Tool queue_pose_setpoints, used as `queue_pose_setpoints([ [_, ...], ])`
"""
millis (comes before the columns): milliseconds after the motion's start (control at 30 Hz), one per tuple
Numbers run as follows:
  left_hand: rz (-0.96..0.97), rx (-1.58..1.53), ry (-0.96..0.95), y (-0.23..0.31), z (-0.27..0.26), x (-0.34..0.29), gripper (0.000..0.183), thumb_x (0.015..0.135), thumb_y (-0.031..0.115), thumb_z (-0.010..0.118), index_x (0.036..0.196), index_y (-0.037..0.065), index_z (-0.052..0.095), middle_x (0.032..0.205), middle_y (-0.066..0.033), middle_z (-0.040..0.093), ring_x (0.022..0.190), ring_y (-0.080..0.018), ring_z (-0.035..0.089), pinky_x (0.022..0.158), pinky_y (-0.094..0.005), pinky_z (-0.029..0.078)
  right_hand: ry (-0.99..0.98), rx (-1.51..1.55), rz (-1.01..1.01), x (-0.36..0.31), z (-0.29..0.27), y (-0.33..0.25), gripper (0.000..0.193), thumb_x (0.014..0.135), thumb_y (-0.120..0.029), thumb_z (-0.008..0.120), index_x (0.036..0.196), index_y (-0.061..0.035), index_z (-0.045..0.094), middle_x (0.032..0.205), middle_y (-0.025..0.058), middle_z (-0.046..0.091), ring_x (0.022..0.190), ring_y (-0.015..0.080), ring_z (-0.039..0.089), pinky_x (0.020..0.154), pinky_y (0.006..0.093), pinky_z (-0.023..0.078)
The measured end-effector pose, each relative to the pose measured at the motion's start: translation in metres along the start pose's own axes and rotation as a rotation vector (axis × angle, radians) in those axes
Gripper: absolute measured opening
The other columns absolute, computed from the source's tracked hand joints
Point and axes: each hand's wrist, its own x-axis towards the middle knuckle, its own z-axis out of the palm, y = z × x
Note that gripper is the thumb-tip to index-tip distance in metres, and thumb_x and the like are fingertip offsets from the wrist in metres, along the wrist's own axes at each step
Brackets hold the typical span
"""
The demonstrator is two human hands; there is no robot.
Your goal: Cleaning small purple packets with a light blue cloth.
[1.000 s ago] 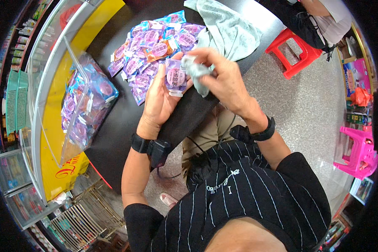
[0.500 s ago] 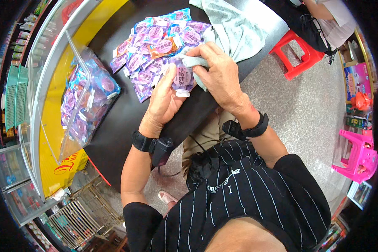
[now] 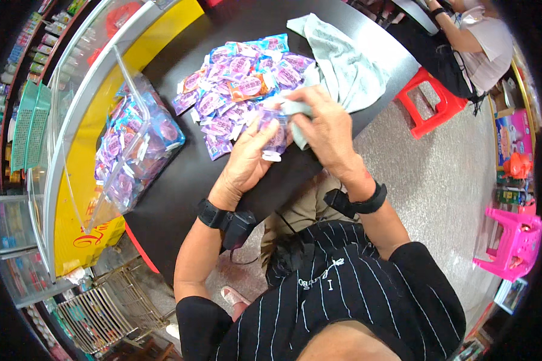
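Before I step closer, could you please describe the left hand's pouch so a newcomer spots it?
On the black tabletop lies a heap of mostly purple pouches. At its near edge, the left hand grips one purple pouch beside the pale green cloth in the right hand; unlike the heaped ones, it is held.

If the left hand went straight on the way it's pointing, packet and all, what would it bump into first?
Probably the pale cloth pinched in the right hand, just beyond the purple packet that the left hand holds, though depth is hard to judge from this one view.
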Motion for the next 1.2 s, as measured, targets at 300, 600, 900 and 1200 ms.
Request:
queue_pose_setpoints([
  [300, 0.122, -0.016, -0.053, 0.04, 0.008, -0.012, 0.054, 0.099, 0.019, 0.054, 0.146, 0.001, 0.035, 0.13, -0.0236, 0.056, 0.112, -0.031, 0.063, 0.09, -0.0374, 0.055, 0.115, 0.067, 0.144, 0.003, -0.012, 0.024, 0.019, 0.082, -0.01, 0.065, 0.099, -0.0019, 0.062, 0.095, 0.0143, 0.067, 0.088, 0.028, 0.067, 0.077, 0.0349, 0.051],
  [600, 0.922, 0.639, 0.535, 0.167, -0.005, -0.087, 0.049, 0.098, 0.016, 0.056, 0.142, 0.003, 0.042, 0.123, -0.0173, 0.061, 0.094, -0.0181, 0.064, 0.078, -0.0291, 0.054, 0.15, 0.058, 0.091, 0.001, -0.01, 0.024, 0.019, 0.082, -0.01, 0.066, 0.099, -0.0029, 0.062, 0.094, 0.0124, 0.066, 0.085, 0.0286, 0.066, 0.075, 0.035, 0.051],
  [900, 0.949, 1.385, 0.96, 0.175, -0.07, -0.094, 0.032, 0.096, 0.019, 0.063, 0.125, 0.006, 0.063, 0.127, -0.0119, 0.062, 0.12, -0.0239, 0.057, 0.102, -0.0356, 0.042, 0.161, 0.047, 0.083, -0.001, -0.011, 0.024, 0.019, 0.081, -0.009, 0.065, 0.098, -0.0031, 0.061, 0.092, 0.0124, 0.064, 0.082, 0.0291, 0.065, 0.072, 0.0355, 0.05],
  [1200, 1.021, 1.737, 0.47, 0.118, 0.002, -0.042, 0.029, 0.09, 0.002, 0.059, 0.118, 0.002, 0.063, 0.124, -0.017, 0.062, 0.119, -0.0323, 0.058, 0.103, -0.038, 0.043, 0.158, 0.029, 0.084, -0.002, -0.01, 0.03, 0.02, 0.081, -0.008, 0.066, 0.099, -0.0025, 0.061, 0.094, 0.012, 0.065, 0.084, 0.0287, 0.066, 0.073, 0.0353, 0.05],
])
